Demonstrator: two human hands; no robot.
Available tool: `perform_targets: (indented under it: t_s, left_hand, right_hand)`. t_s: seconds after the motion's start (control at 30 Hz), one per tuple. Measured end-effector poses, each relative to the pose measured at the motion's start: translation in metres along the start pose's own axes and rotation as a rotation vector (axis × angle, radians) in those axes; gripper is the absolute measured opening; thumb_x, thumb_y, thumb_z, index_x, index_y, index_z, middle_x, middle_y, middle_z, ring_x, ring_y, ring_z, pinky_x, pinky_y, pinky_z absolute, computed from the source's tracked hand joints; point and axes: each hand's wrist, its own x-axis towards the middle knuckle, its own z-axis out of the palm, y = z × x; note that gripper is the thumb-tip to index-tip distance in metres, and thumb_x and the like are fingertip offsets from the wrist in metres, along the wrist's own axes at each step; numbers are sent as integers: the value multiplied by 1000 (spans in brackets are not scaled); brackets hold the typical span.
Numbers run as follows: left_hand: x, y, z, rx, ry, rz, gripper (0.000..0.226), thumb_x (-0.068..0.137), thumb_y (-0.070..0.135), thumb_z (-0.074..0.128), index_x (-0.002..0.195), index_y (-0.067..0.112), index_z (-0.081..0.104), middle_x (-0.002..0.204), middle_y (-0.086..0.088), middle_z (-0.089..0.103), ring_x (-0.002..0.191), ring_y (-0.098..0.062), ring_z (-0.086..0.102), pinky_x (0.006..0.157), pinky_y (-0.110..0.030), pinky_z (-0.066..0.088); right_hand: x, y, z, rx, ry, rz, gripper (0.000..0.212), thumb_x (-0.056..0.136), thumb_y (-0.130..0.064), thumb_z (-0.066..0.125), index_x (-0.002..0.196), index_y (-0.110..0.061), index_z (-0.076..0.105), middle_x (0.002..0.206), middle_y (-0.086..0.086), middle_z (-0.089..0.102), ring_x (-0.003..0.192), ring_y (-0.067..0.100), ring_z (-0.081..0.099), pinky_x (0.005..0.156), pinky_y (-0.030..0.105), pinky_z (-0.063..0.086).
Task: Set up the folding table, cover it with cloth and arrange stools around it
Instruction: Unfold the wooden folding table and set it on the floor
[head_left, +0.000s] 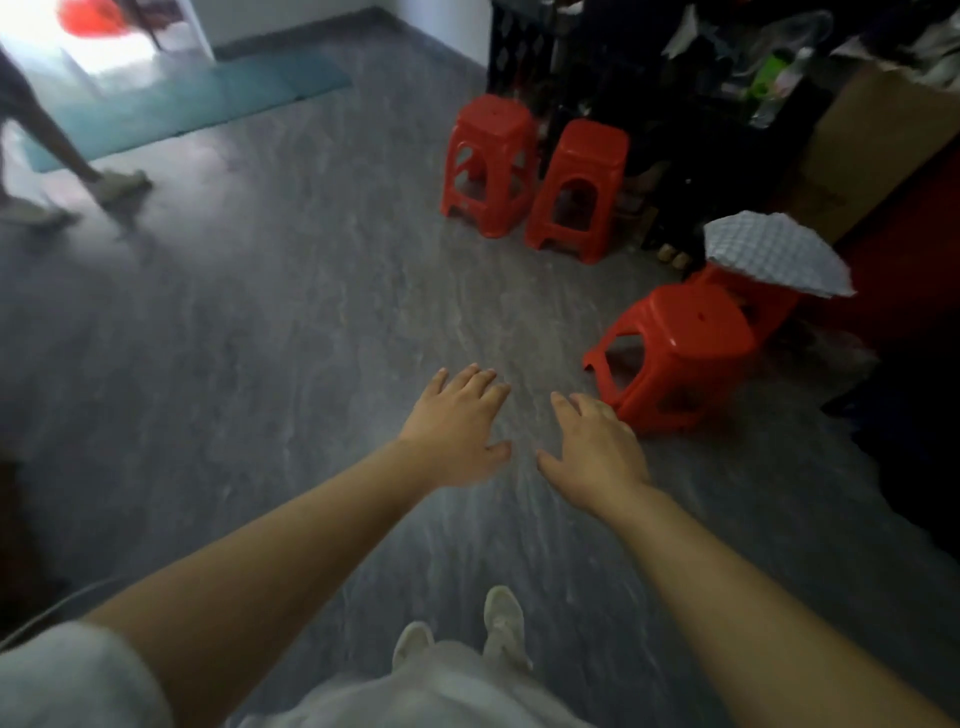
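Two red plastic stools (491, 156) (579, 187) stand side by side on the grey floor at the upper right. A third red stool (675, 353) stands nearer, just right of my hands. Behind it a further red stool (748, 296) carries a folded checked cloth (774, 254). My left hand (457, 431) and my right hand (597, 452) are stretched out over the floor, palms down, fingers apart, holding nothing. My right hand's fingertips are close to the nearest stool. No folding table can be made out.
Dark shelving with clutter (675, 78) and a cardboard box (872, 145) line the right side. A teal mat (192, 98) lies at the far left by a bright doorway. Another person's legs (62, 156) step across the far left. My feet (498, 623) show below.
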Motion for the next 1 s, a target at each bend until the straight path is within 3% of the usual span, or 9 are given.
perform_targets:
  t_s: [0.37,0.67,1.0]
  left_hand:
    - [-52,-75,13,-170,41,-570,82,92,65,49,159,24,24,167,-2,22,155,-23,14,126,-50,10]
    - [-190,-159,47,-306,137,-925,82,92,63,53,159,24,25,166,-1,24,155,-21,14,126,-48,9]
    - [-355,-261,83,-405,210,-1186,84,91,66,53,159,26,24,166,-1,23,155,-23,15,126,-49,11]
  right_hand:
    - [82,-82,17,-26,-169,-436,72,94,-47,57,154,-18,30,152,7,40,140,28,37,113,42,35]
    - [68,-250,47,-162,-223,-782,75,95,-49,57,156,-19,25,154,7,39,140,29,37,112,43,36]
    - [13,-442,88,-326,-247,-1048,72,95,-48,56,154,-19,28,154,7,40,141,30,37,110,45,40]
